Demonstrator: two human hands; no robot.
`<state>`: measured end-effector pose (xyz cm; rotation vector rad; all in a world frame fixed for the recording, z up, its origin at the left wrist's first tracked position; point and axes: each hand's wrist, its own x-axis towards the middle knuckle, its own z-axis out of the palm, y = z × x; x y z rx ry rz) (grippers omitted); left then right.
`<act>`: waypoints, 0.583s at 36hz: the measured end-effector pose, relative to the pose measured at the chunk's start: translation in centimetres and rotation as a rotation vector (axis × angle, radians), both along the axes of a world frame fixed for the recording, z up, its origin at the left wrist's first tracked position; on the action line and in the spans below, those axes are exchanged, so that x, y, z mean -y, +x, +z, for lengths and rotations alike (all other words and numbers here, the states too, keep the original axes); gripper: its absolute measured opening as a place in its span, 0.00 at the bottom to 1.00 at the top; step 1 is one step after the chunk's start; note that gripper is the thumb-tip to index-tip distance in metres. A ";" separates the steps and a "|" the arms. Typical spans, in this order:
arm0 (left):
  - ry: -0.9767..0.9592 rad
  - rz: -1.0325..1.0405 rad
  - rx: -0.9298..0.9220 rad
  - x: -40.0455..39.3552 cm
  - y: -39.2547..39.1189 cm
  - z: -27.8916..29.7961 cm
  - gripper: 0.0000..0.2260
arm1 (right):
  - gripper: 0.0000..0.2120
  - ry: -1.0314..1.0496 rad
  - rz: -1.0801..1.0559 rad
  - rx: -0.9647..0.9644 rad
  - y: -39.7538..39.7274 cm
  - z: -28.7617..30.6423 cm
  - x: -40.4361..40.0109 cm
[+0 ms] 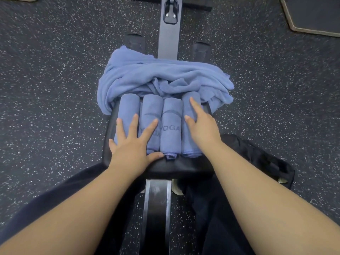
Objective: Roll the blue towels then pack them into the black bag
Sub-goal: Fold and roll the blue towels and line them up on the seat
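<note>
Blue rolls, four side by side, nearly fill the near end of your black padded bench, reaching close to its front edge. Your left hand lies flat with fingers spread over the two left rolls; your right hand rests flat on the rightmost, gripping nothing. Loose towels spill over the bench sides behind. Your bag sits right, on speckled floor.

1 head-worn camera looks steeply down, close over a padded bench on speckled floor.
</note>
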<state>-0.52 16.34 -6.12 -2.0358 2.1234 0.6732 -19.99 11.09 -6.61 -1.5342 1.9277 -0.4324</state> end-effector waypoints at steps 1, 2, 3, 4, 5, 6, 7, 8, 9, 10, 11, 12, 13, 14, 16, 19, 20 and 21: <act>-0.001 0.004 0.002 0.0 -0.1 0.0 0.41 | 0.27 0.001 0.002 0.010 0.0 0.0 0.0; -0.002 0.006 0.009 0.1 -0.2 -0.1 0.41 | 0.27 0.005 0.004 0.022 -0.1 0.0 0.0; -0.004 0.006 0.017 0.2 -0.3 -0.1 0.41 | 0.27 0.009 0.007 0.032 -0.2 0.1 -0.1; -0.006 0.007 0.023 0.2 -0.5 -0.1 0.41 | 0.27 0.012 0.011 0.035 -0.4 0.1 -0.2; -0.008 0.009 0.025 0.3 -0.7 -0.1 0.41 | 0.27 0.012 0.017 0.032 -0.5 0.2 -0.2; -0.008 0.008 0.023 0.3 -0.8 -0.1 0.41 | 0.27 0.014 0.022 0.027 -0.7 0.2 -0.2; -0.009 0.001 0.020 0.4 -1.0 0.0 0.40 | 0.27 0.014 0.023 0.023 -0.8 0.3 -0.3; -0.015 -0.011 0.018 0.4 -1.2 0.0 0.40 | 0.27 0.016 0.023 0.022 -0.8 0.2 -0.3; -0.023 -0.026 0.019 0.4 -1.4 -0.1 0.39 | 0.27 0.021 0.022 0.022 -0.8 0.2 -0.3; -0.031 -0.038 0.021 0.4 -1.5 -0.1 0.39 | 0.27 0.030 0.021 0.019 -0.8 0.2 -0.4; -0.035 -0.043 0.020 0.4 -1.5 -0.1 0.39 | 0.27 0.043 0.023 0.012 -0.7 0.2 -0.4; -0.034 -0.043 0.016 0.4 -1.5 -0.2 0.39 | 0.27 0.055 0.029 0.002 -0.6 0.2 -0.5; -0.031 -0.042 0.013 0.5 -1.5 -0.2 0.39 | 0.27 0.064 0.035 -0.010 -0.4 0.2 -0.5; -0.025 -0.042 0.011 0.5 -1.4 -0.2 0.39 | 0.27 0.067 0.043 -0.025 -0.3 0.1 -0.6; -0.016 -0.047 0.005 0.6 -1.2 -0.1 0.39 | 0.28 0.076 0.054 -0.045 0.0 0.0 -0.5; 0.001 -0.049 -0.027 0.7 -1.0 0.0 0.39 | 0.31 0.125 0.040 -0.026 0.3 0.0 -0.4; 0.008 -0.044 -0.045 0.8 -1.0 0.1 0.38 | 0.32 0.135 0.035 -0.016 0.3 0.1 -0.3; 0.009 -0.030 -0.072 0.8 -0.9 0.3 0.36 | 0.34 0.135 0.030 -0.004 0.3 0.2 -0.3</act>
